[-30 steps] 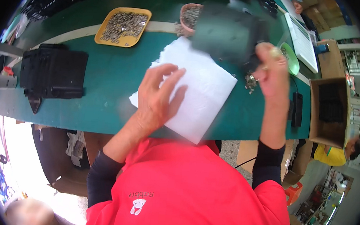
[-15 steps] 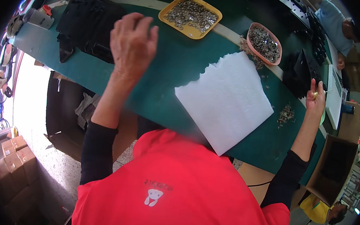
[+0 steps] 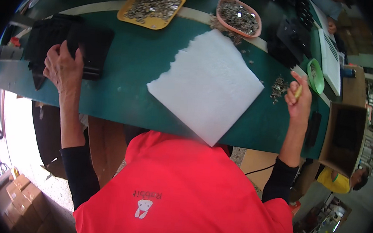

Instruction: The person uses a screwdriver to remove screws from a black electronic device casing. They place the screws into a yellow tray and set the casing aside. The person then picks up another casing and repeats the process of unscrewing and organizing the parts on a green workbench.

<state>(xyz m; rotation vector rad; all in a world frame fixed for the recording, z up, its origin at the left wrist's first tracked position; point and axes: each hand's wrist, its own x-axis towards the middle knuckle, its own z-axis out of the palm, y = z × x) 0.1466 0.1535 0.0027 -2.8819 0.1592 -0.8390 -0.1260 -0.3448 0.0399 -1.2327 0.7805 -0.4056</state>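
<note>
My left hand (image 3: pixel 63 69) rests on a black box-shaped part (image 3: pixel 76 44) at the left end of the green table (image 3: pixel 132 86), its fingers curled over the part's near edge. My right hand (image 3: pixel 298 99) is at the right, fingers closed around a small yellow tool (image 3: pixel 298 91) beside a little heap of small metal pieces (image 3: pixel 279 87). A white foam sheet (image 3: pixel 209 83) lies flat on the table between my hands. Neither hand touches the sheet.
A yellow tray (image 3: pixel 151 7) and a pink tray (image 3: pixel 239 16) of small metal parts stand at the back. A green bowl (image 3: pixel 316 76), black parts (image 3: pixel 291 37), a white panel (image 3: pixel 331 62) and a cardboard box (image 3: pixel 344 137) are at the right. Another person (image 3: pixel 343 181) is at lower right.
My left hand has reached left and come down onto the black part. My right hand stays near the metal pieces with the tool. The view has swung left.
</note>
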